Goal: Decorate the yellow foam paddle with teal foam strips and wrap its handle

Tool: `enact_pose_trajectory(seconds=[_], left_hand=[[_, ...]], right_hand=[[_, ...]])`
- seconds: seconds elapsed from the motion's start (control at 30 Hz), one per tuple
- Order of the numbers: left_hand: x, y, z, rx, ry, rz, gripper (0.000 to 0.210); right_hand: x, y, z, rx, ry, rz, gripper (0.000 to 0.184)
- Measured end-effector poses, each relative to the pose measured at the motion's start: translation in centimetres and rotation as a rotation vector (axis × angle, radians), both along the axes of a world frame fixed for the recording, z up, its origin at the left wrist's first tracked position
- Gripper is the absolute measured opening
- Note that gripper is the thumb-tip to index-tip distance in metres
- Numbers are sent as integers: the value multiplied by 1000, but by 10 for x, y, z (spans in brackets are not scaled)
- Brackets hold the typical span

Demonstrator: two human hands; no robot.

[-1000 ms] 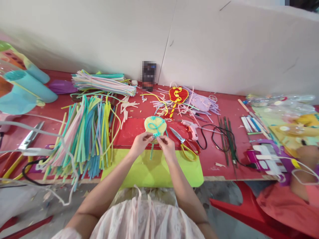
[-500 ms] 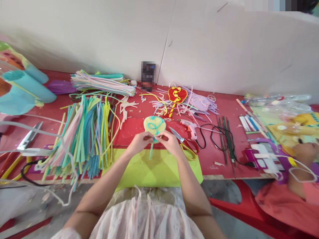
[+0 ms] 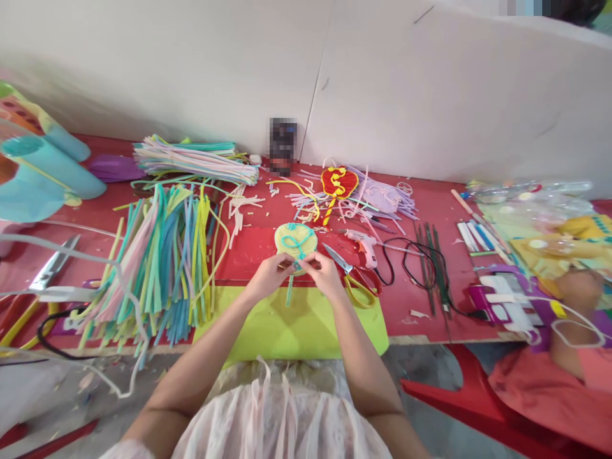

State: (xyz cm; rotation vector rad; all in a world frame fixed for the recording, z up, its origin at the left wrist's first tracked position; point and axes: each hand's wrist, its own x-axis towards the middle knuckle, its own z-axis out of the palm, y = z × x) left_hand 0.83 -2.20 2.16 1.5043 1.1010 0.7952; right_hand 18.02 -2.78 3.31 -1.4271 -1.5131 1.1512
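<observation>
A small round pipe-cleaner fan (image 3: 297, 236), pale yellow with a teal loop and teal trim, is between my hands over the red table. Its green handle points down toward me. My left hand (image 3: 271, 275) pinches its lower left edge. At the lower right, the fingers of my right hand (image 3: 321, 271) are closed on the teal trim where the handle begins. My fingertips hide part of that join. Just right of my right hand lie scissors (image 3: 359, 290) with red and yellow handles. A lime green mat (image 3: 287, 331) is under my wrists.
Pipe-cleaner bundles (image 3: 165, 261) fill the left side, near a second pair of scissors (image 3: 55, 264). A red fan (image 3: 339, 183) lies behind. To the right are a glue gun (image 3: 366, 245) with a black cord and a power strip (image 3: 509, 299). Another person's hand (image 3: 579, 287) is far right.
Both hands stay at the base of the fan with almost no movement. The view has shifted very slightly. The other person's hand at the right has moved a little.
</observation>
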Motion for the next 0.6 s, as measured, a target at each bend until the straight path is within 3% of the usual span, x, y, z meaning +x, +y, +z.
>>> enact_pose_trajectory(seconds=[0.2,0.4,0.6], left_hand=[[0,1,-4,-16,11,0,16],[-1,1,-1,1,60,0,14],[2,1,0,35,56,82,13]], right_hand=[[-1,1,-3,-13,11,5,27],[7,7,13,122,-109,185,19],[-2,4,11,138,-118,72,22]])
